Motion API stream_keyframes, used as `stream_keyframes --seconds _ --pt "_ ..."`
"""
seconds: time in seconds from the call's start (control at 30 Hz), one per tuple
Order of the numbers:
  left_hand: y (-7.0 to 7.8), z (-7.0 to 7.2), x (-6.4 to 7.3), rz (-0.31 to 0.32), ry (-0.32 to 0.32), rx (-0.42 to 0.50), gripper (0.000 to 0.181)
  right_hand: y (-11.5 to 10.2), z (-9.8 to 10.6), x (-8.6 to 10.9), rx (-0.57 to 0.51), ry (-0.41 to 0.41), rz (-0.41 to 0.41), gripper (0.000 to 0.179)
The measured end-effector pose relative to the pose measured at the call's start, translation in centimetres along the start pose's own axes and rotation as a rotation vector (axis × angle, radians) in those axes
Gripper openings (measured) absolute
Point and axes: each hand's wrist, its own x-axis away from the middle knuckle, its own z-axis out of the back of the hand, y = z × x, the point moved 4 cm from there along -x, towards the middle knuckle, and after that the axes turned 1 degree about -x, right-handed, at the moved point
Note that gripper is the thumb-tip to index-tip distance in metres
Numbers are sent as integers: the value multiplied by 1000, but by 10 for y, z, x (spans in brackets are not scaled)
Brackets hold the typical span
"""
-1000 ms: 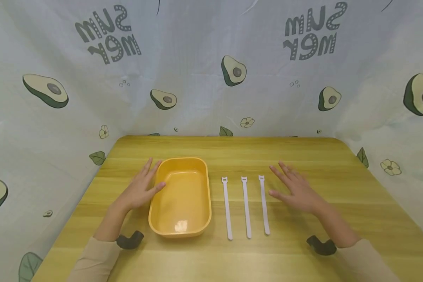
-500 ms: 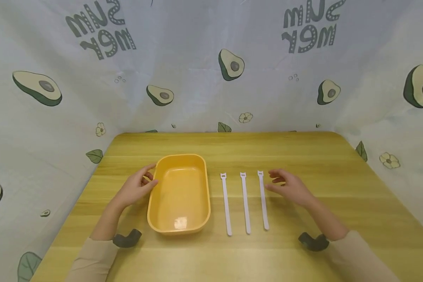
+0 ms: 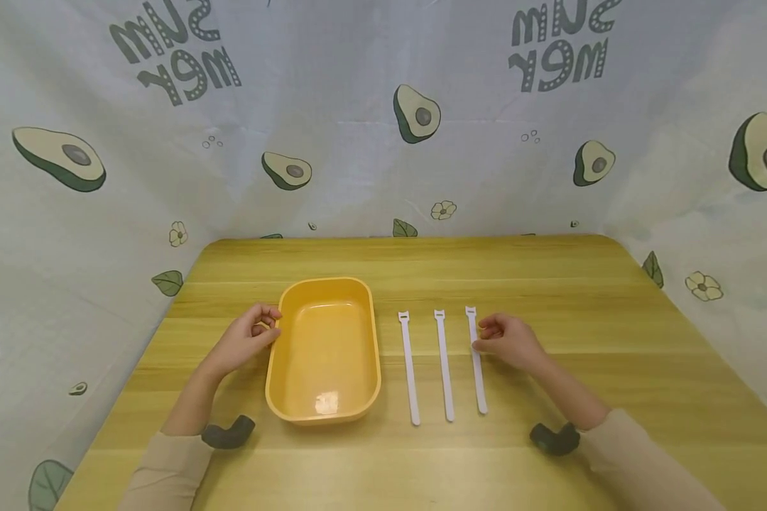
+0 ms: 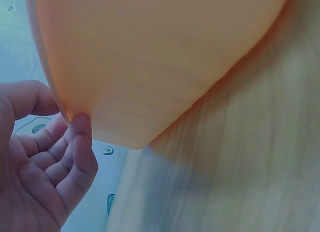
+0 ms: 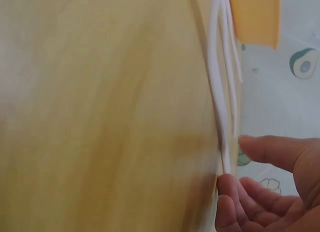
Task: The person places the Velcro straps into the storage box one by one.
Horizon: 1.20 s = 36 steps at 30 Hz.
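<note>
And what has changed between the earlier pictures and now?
The left hand, spread before, now pinches the glossy yellow rectangular tray at its edge. The right hand curled and moved left to the rightmost flat white strap. Tray and all three straps stayed.

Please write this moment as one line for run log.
left hand: pinches yellow tray rim | right hand: by rightmost white strap, thumb and fingers apart | two other straps: on table

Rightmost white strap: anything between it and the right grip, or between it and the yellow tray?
Nothing visible between the right grip and the rightmost strap. Toward the yellow tray, the middle strap and left strap lie between, on the table.
</note>
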Motion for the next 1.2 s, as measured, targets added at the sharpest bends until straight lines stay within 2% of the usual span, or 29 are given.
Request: stream_keyframes --seconds 0.3,0.53,0.9,1.07,1.2 --pt "0 0 -3 47 -5 95 34 -5 -2 0 66 26 -56 49" --pt "0 0 -5 63 -7 125 36 -7 -4 -3 101 38 -80 47" --pt "-4 1 -3 51 -4 127 35 -10 -8 -3 62 27 -113 43" --pt "-5 1 -2 57 -11 138 36 -6 -8 -2 14 33 -134 38" --pt "-6 1 -1 63 -21 154 37 -1 -7 -2 -65 46 -159 32"
